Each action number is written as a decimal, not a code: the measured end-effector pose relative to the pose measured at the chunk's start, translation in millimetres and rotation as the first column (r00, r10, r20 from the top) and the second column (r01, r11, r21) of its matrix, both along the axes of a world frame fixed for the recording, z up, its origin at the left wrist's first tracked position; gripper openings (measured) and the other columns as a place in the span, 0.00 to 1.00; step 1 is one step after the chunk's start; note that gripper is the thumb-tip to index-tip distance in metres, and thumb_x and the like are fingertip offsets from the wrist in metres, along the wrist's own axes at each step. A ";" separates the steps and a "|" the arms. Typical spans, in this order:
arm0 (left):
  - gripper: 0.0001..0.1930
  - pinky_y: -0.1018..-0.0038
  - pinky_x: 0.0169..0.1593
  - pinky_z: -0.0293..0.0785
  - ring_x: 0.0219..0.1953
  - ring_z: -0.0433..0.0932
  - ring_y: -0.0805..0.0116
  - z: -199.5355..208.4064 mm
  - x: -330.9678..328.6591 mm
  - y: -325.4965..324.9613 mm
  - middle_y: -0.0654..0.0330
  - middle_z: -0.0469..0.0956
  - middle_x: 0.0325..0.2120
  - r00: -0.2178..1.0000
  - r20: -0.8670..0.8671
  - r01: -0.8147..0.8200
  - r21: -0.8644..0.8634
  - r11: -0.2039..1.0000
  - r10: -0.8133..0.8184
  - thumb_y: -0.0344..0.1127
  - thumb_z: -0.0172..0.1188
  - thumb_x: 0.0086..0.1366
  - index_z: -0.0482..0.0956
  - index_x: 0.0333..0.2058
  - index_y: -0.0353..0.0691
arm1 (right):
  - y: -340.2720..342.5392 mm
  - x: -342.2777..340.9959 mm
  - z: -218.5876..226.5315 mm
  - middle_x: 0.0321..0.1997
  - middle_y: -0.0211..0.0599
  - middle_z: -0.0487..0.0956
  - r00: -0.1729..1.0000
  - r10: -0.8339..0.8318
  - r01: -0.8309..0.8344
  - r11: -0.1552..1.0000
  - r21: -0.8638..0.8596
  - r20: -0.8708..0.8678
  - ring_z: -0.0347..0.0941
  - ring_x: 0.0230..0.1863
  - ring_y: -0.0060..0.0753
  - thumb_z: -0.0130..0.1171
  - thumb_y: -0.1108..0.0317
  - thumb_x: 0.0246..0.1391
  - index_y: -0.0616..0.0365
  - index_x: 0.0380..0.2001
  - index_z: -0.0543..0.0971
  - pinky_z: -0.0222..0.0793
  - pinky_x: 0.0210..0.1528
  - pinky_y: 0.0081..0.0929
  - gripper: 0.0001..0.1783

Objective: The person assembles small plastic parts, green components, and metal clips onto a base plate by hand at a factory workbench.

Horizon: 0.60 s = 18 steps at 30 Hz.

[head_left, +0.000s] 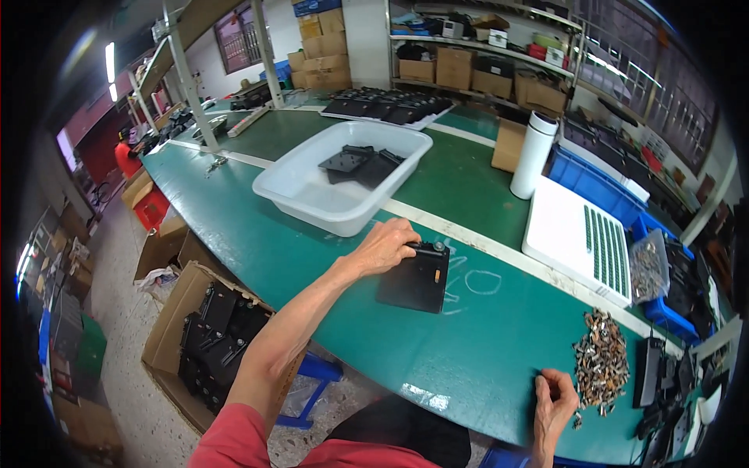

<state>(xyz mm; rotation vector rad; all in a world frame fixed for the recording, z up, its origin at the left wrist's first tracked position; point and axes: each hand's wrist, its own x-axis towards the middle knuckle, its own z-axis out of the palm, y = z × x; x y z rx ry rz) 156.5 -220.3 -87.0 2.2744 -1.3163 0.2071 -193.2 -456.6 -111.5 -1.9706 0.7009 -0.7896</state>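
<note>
My left hand [385, 246] grips the far edge of a flat black plate [413, 284] with a raised bar along that edge. The plate lies on the green tabletop [491, 343], and a small brass-coloured piece shows on its right side. At the lower right, my right hand [555, 398] rests close beside a heap of small metal parts [602, 360]. Its thumb and fingers are curled together, and whatever they may pinch is too small to make out. Beyond my left hand stands a white plastic tub [292, 201] with several similar black plates [363, 162] inside.
A cardboard box [168, 335] of black plates stands on the floor at left. To the right are a white bottle [534, 156], a white panel with green strips [566, 238] and blue bins [597, 187]. More black parts [663, 382] lie past the heap.
</note>
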 end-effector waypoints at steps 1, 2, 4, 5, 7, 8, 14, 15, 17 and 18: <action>0.12 0.57 0.46 0.71 0.43 0.75 0.50 -2.5 0.9 2.9 0.51 0.77 0.35 1.000 0.002 -0.001 -0.018 1.000 0.001 0.33 0.62 0.56 0.82 0.38 0.33 | 1.0 1.3 0.4 0.24 0.33 0.74 1.000 -0.008 0.008 1.000 -0.010 -0.007 0.67 0.24 0.21 0.60 0.77 0.50 0.68 0.32 0.80 0.63 0.28 0.20 0.06; 0.12 0.58 0.46 0.71 0.44 0.74 0.50 -5.1 0.4 3.4 0.51 0.77 0.35 1.000 0.002 0.001 -0.037 0.999 -0.001 0.32 0.63 0.56 0.82 0.38 0.33 | 0.6 0.8 1.8 0.24 0.33 0.74 1.000 0.005 -0.005 1.000 -0.015 -0.002 0.67 0.24 0.21 0.60 0.77 0.50 0.68 0.32 0.80 0.63 0.28 0.20 0.06; 0.13 0.58 0.46 0.71 0.43 0.75 0.50 -10.6 0.0 2.9 0.52 0.76 0.34 1.000 0.016 -0.017 -0.063 0.998 0.018 0.32 0.63 0.55 0.81 0.39 0.33 | -0.7 -0.5 2.9 0.24 0.27 0.75 0.998 0.006 -0.006 1.000 0.008 -0.063 0.66 0.25 0.17 0.61 0.72 0.53 0.67 0.33 0.79 0.61 0.29 0.17 0.08; 0.13 0.59 0.45 0.72 0.42 0.75 0.50 -9.4 -6.6 1.9 0.52 0.76 0.34 0.995 0.091 -0.025 -0.089 0.996 0.033 0.32 0.64 0.55 0.81 0.39 0.34 | -1.1 0.0 -2.5 0.23 0.28 0.72 1.000 -0.009 0.009 1.000 0.000 0.014 0.63 0.23 0.18 0.61 0.76 0.49 0.67 0.31 0.80 0.58 0.26 0.19 0.05; 0.14 0.59 0.45 0.72 0.41 0.75 0.50 5.7 -16.5 -0.2 0.53 0.75 0.34 0.986 0.159 -0.028 -0.122 0.992 0.047 0.32 0.64 0.55 0.81 0.40 0.34 | 3.2 0.4 4.4 0.22 0.28 0.72 1.000 -0.023 0.023 1.000 -0.019 -0.011 0.63 0.23 0.17 0.61 0.76 0.49 0.66 0.31 0.80 0.58 0.26 0.19 0.05; 0.14 0.59 0.44 0.73 0.39 0.75 0.51 23.9 -24.5 -0.4 0.53 0.75 0.33 0.991 0.133 0.019 -0.184 0.983 0.006 0.31 0.64 0.54 0.81 0.40 0.35 | 4.3 0.2 7.5 0.22 0.27 0.71 0.999 -0.039 0.038 0.999 -0.032 -0.036 0.63 0.23 0.17 0.61 0.76 0.49 0.66 0.30 0.80 0.58 0.26 0.19 0.05; 0.16 0.60 0.43 0.75 0.38 0.77 0.47 82.4 67.3 21.2 0.50 0.77 0.33 0.910 0.267 -0.241 -0.280 0.929 0.316 0.25 0.60 0.49 0.82 0.41 0.36 | 2.1 -3.6 11.1 0.31 0.35 0.81 0.988 -0.012 0.003 0.998 -0.062 -0.154 0.75 0.32 0.22 0.62 0.71 0.56 0.65 0.38 0.82 0.70 0.36 0.21 0.09; 0.17 0.58 0.47 0.73 0.43 0.76 0.45 77.3 98.8 32.6 0.48 0.78 0.37 0.886 0.260 -0.360 -0.136 0.923 0.384 0.25 0.58 0.50 0.81 0.41 0.36 | 3.6 -2.4 11.7 0.30 0.36 0.81 0.988 -0.026 0.016 0.998 -0.060 -0.155 0.74 0.31 0.23 0.63 0.71 0.55 0.66 0.36 0.83 0.70 0.36 0.22 0.09; 0.14 0.56 0.50 0.75 0.48 0.76 0.48 57.8 156.3 54.9 0.48 0.77 0.40 0.850 0.245 -0.509 0.150 0.847 0.467 0.28 0.60 0.52 0.81 0.40 0.39 | 3.7 -2.2 11.8 0.30 0.35 0.81 0.982 -0.035 0.023 0.998 -0.066 -0.187 0.74 0.31 0.23 0.63 0.71 0.55 0.66 0.36 0.83 0.70 0.35 0.22 0.09; 0.16 0.57 0.53 0.73 0.51 0.75 0.48 56.1 168.0 57.3 0.46 0.77 0.42 0.854 0.179 -0.520 0.343 0.782 0.489 0.27 0.57 0.54 0.79 0.43 0.39 | 2.4 -2.4 11.4 0.29 0.35 0.80 0.975 -0.045 0.030 0.997 -0.072 -0.219 0.74 0.31 0.22 0.63 0.71 0.55 0.66 0.36 0.83 0.70 0.35 0.22 0.09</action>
